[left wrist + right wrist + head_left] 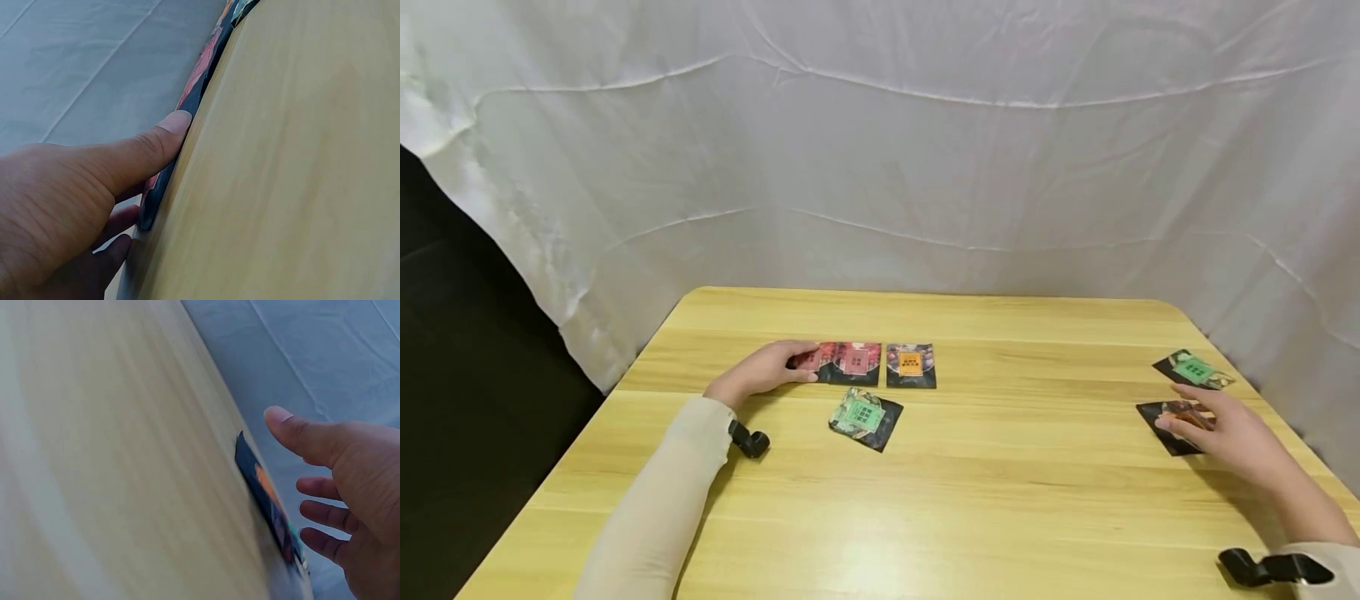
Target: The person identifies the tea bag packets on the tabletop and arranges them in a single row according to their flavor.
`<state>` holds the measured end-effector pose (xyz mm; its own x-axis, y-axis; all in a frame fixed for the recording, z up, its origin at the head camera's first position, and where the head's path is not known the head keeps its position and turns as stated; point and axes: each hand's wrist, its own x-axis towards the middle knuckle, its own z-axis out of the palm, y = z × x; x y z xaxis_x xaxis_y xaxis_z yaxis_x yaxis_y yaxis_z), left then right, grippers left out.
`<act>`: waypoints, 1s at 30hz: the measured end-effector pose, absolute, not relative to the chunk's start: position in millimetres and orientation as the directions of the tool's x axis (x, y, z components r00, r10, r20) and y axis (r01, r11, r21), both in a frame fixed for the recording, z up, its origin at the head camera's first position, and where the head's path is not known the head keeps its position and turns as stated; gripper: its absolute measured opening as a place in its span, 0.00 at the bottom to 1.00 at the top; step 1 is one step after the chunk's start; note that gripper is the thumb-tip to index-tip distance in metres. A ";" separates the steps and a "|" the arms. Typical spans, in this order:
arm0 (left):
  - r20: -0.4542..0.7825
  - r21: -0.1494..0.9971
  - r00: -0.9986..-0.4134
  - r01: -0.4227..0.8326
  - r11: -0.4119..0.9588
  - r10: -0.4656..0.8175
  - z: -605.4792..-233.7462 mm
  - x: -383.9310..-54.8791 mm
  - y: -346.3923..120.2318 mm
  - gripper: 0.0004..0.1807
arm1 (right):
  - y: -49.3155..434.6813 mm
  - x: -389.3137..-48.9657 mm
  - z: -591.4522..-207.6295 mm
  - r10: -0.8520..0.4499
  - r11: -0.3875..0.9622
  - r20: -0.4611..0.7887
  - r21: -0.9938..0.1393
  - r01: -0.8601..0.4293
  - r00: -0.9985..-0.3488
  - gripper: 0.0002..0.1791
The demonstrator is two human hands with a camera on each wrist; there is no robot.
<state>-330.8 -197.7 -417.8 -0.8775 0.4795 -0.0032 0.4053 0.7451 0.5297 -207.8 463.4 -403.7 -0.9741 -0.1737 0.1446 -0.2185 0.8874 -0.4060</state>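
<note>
In the head view, my left hand [769,367] pinches a flat black sachet with a pink label [808,360] at the left end of a row. The left wrist view shows the thumb on the near edge of that sachet [161,187]. Beside it lie another pink-labelled sachet [856,363] and an orange-labelled one [911,365]. A green-labelled sachet [867,418] lies tilted in front of them. At the right, my right hand [1228,429] hovers with spread fingers over an orange-labelled sachet [1167,433], partly hidden by it; the right wrist view shows a gap between them.
Another green-labelled sachet [1195,371] lies near the right edge of the wooden table [1000,517]. A pale curtain [925,167] hangs behind and beside the table. A dark area [467,400] is at the left.
</note>
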 end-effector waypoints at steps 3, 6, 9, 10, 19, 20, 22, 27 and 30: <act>-0.004 0.528 -0.878 0.405 0.747 0.479 -418.2 -330.0 -198.1 0.38 | 465.4 -207.6 -408.8 -0.165 0.905 0.157 -0.368 -0.212 -0.974 0.41; 0.000 0.519 -0.877 0.411 0.749 0.481 -418.5 -329.6 -197.6 0.39 | 466.9 -206.3 -412.6 -0.157 0.916 0.149 -0.348 -0.201 -0.976 0.42; 0.000 0.512 -0.880 0.407 0.756 0.474 -418.3 -329.6 -197.0 0.39 | 468.7 -205.7 -415.9 -0.146 0.924 0.151 -0.333 -0.189 -0.978 0.43; 0.001 0.512 -0.880 0.408 0.756 0.474 -417.9 -329.2 -197.0 0.39 | 469.0 -205.6 -416.8 -0.145 0.926 0.151 -0.327 -0.188 -0.978 0.43; 0.005 0.498 -0.877 0.419 0.759 0.481 -417.9 -329.4 -197.3 0.39 | 470.0 -207.1 -422.7 -0.159 0.941 0.144 -0.279 -0.194 -0.977 0.41; 0.004 0.497 -0.876 0.420 0.759 0.482 -417.8 -329.4 -197.1 0.39 | 469.9 -207.1 -422.8 -0.156 0.942 0.135 -0.277 -0.188 -0.979 0.40; 0.008 0.497 -0.877 0.420 0.759 0.481 -418.3 -329.7 -197.1 0.39 | 469.6 -207.2 -423.0 -0.145 0.948 0.119 -0.268 -0.173 -0.982 0.41; 0.010 0.499 -0.874 0.425 0.756 0.485 -418.7 -329.5 -197.1 0.38 | 469.0 -206.6 -423.2 -0.111 0.962 0.071 -0.241 -0.125 -0.991 0.44; 0.009 0.496 -0.876 0.423 0.758 0.483 -418.5 -329.9 -196.9 0.38 | 469.2 -206.3 -422.4 -0.096 0.968 0.055 -0.226 -0.106 -0.994 0.45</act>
<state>-329.9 -196.9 -418.5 -0.8756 0.4829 0.0090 0.4233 0.7583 0.4957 -206.3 469.2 -422.4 -0.9938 -0.0965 0.0549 -0.1065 0.9682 -0.2262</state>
